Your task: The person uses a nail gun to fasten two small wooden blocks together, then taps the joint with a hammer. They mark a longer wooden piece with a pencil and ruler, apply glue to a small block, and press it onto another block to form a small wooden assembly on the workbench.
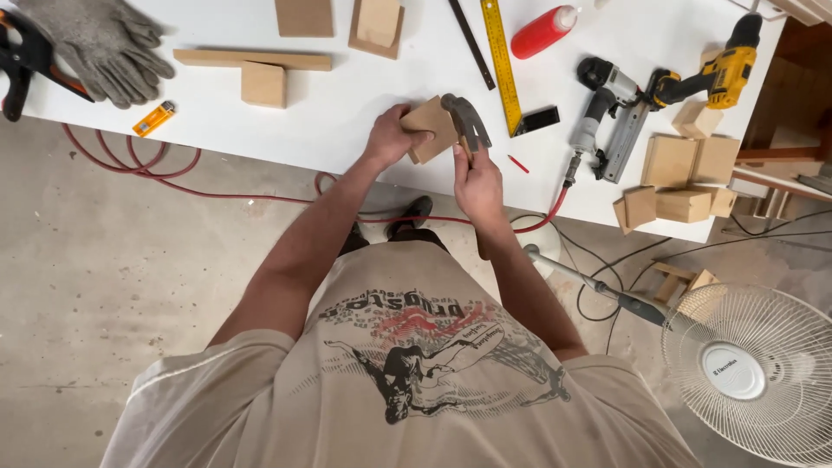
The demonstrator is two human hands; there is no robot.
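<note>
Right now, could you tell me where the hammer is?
In the head view, the hammer is in the right hand at the table's near edge, its head against the wooden block that the left hand holds.

Two gloves (104, 48); one hammer (466, 121); one fan (752, 373).

Hands with wood block and hammer at a white table

In the frame centre, the left hand (387, 137) grips a small square light-wood block (431, 128); the right hand (477, 182) holds a grey metal claw hammer (465, 120) against it.
</note>
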